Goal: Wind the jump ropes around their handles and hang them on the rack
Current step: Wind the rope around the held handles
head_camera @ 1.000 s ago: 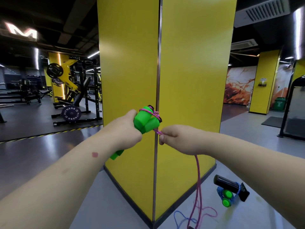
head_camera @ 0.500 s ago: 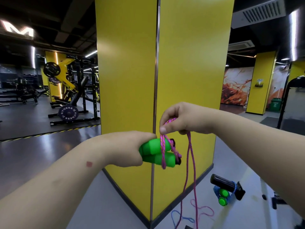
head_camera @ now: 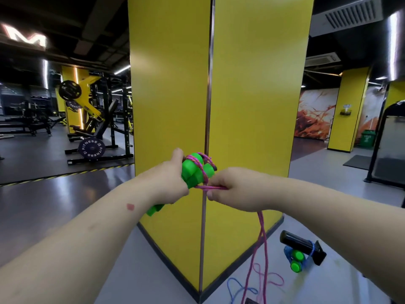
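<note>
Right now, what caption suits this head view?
Left hand grips bright green plastic handles while right hand winds pink braided rope around them.

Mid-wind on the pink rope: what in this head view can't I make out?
- Middle of the green handles: hidden inside the left hand.
- Pink rope tail: cut off by the bottom edge, so the remaining length is unknown.
- Rope inside the right hand: covered by the fingers.
- Rack: not in view.

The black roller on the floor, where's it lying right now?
In the head view the black roller lies on the grey floor at lower right, right of the yellow pillar, against two green handles.
</note>
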Demonstrator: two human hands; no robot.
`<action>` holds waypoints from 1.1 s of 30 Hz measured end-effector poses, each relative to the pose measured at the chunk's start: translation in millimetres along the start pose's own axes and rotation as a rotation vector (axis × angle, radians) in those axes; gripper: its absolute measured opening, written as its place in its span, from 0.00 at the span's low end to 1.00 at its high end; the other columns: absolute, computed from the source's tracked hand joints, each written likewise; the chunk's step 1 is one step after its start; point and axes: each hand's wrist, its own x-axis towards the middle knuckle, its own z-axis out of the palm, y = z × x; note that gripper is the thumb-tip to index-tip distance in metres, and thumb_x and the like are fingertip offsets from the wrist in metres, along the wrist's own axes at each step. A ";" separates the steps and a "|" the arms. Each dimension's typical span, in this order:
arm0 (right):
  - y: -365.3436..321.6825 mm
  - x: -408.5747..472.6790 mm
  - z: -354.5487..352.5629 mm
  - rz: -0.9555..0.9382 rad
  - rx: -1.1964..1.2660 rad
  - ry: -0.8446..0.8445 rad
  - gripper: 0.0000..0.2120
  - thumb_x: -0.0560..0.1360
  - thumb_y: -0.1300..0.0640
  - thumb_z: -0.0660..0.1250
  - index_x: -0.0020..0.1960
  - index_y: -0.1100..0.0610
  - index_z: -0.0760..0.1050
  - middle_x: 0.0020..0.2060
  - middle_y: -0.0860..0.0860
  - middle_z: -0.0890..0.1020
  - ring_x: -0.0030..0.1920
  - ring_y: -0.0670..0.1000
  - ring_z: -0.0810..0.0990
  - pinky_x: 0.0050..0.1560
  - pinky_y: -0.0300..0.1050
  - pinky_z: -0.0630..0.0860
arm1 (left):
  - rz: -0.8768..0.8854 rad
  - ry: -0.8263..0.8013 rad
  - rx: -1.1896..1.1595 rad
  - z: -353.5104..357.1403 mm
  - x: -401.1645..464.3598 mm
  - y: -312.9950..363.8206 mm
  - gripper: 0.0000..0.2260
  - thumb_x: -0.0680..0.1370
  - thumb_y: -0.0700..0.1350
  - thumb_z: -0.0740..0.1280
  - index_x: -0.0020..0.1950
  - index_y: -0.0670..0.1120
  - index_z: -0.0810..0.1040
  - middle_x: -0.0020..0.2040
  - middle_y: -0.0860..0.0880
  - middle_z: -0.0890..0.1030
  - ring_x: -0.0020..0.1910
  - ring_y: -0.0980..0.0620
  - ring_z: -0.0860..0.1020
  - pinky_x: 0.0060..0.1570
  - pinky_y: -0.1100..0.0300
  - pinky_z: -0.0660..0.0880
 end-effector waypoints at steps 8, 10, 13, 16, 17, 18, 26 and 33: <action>20.4 7.9 -45.0 -0.093 0.305 0.125 0.14 0.65 0.46 0.81 0.43 0.52 0.82 0.34 0.52 0.80 0.33 0.45 0.74 0.33 0.43 0.70 | 0.228 -0.205 0.162 -7.0 -16.8 13.8 0.24 0.73 0.50 0.76 0.57 0.62 0.64 0.47 0.56 0.77 0.40 0.53 0.79 0.32 0.58 0.72; 31.1 13.7 -40.8 -0.081 0.620 0.085 0.12 0.66 0.50 0.81 0.43 0.54 0.82 0.36 0.58 0.76 0.34 0.52 0.71 0.34 0.47 0.67 | 0.285 -0.262 0.008 -18.1 -19.0 7.7 0.25 0.70 0.49 0.79 0.60 0.63 0.69 0.50 0.58 0.79 0.43 0.52 0.81 0.38 0.56 0.78; 40.4 25.5 -23.6 -0.022 1.037 -0.007 0.10 0.71 0.52 0.77 0.44 0.57 0.81 0.38 0.60 0.73 0.36 0.55 0.69 0.38 0.45 0.65 | 0.354 -0.321 -0.375 -22.1 -19.5 -3.8 0.27 0.68 0.41 0.81 0.63 0.56 0.76 0.53 0.48 0.84 0.50 0.39 0.84 0.48 0.38 0.82; 35.1 27.2 0.3 0.079 1.148 -0.058 0.11 0.79 0.60 0.65 0.37 0.55 0.73 0.29 0.51 0.70 0.29 0.48 0.64 0.31 0.41 0.57 | 0.308 -0.300 -0.743 -18.8 -17.7 -6.3 0.28 0.69 0.35 0.78 0.65 0.45 0.73 0.53 0.36 0.84 0.52 0.31 0.84 0.48 0.34 0.82; 31.6 25.7 8.6 0.101 1.141 -0.091 0.13 0.81 0.59 0.62 0.38 0.54 0.70 0.28 0.48 0.67 0.28 0.46 0.60 0.31 0.42 0.53 | 0.272 -0.277 -0.844 -17.8 -15.8 -6.7 0.27 0.69 0.34 0.78 0.64 0.44 0.71 0.52 0.34 0.84 0.51 0.30 0.84 0.46 0.35 0.82; 28.0 23.2 15.4 0.114 1.103 -0.117 0.13 0.82 0.56 0.61 0.39 0.54 0.70 0.28 0.48 0.65 0.28 0.46 0.58 0.32 0.44 0.51 | 0.236 -0.244 -0.903 -16.9 -14.2 -6.5 0.27 0.70 0.34 0.78 0.62 0.44 0.69 0.50 0.33 0.84 0.49 0.30 0.84 0.44 0.37 0.82; -8.7 -6.3 -17.0 -0.084 -0.139 -0.066 0.16 0.81 0.44 0.60 0.45 0.54 0.76 0.36 0.52 0.77 0.35 0.50 0.73 0.34 0.47 0.68 | 0.136 0.046 -0.160 -5.2 -6.2 -0.7 0.22 0.72 0.54 0.77 0.53 0.52 0.66 0.42 0.50 0.85 0.36 0.51 0.85 0.36 0.49 0.83; -1.4 5.8 -65.3 -0.113 0.115 0.062 0.11 0.67 0.45 0.79 0.43 0.50 0.83 0.37 0.48 0.85 0.38 0.46 0.84 0.38 0.44 0.80 | 0.244 -0.303 -0.293 0.8 -13.9 9.7 0.30 0.68 0.56 0.80 0.66 0.62 0.70 0.54 0.51 0.84 0.47 0.49 0.86 0.49 0.43 0.84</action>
